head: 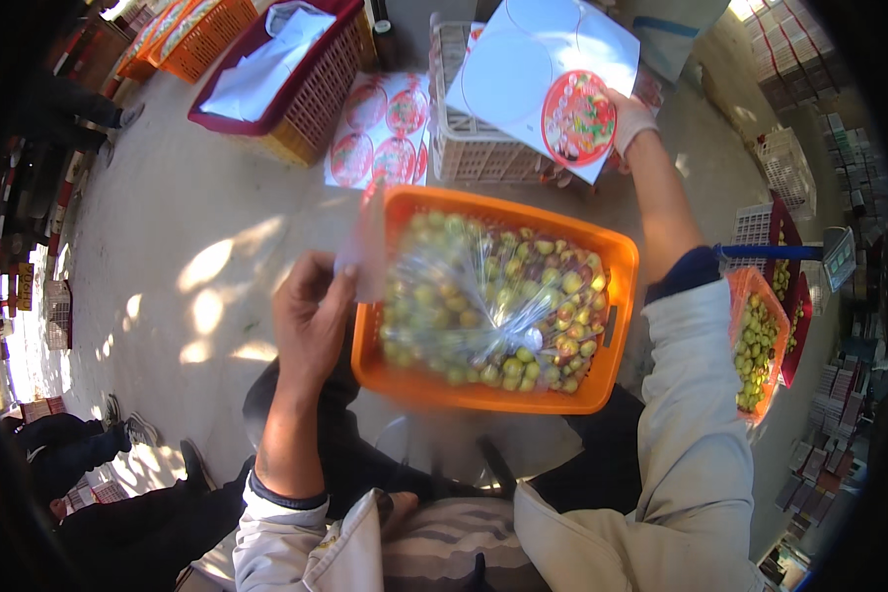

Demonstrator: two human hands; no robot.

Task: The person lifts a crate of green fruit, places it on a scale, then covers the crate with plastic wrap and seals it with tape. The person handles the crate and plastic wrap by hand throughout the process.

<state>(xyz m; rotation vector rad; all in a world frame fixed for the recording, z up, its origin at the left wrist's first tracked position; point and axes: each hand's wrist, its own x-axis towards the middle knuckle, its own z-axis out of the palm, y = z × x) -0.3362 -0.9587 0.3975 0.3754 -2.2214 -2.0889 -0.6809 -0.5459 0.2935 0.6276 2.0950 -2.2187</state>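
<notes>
An orange plastic basket (613,355) in front of me holds small green and reddish fruits that look like jujubes (562,281). Clear plastic film, gathered into a knot-like bunch (509,333), covers many of them. At the basket's left rim, my left hand (311,318) pinches a thin label (366,248), blurred and seen nearly edge-on. My right hand (633,122), wearing a pale covering over part of it, grips the edge of a white label sheet (507,70). One round red printed label (579,118) lies on that sheet beside my fingers; empty circular outlines show elsewhere.
Under the sheet stands a pale plastic crate (481,159). Printed label sheets (379,129) lie left of it, near a dark red crate (318,96) holding white papers. Fruit-filled baskets (758,348) and a scale display (838,257) are at right. Other people's legs (81,444) show at left.
</notes>
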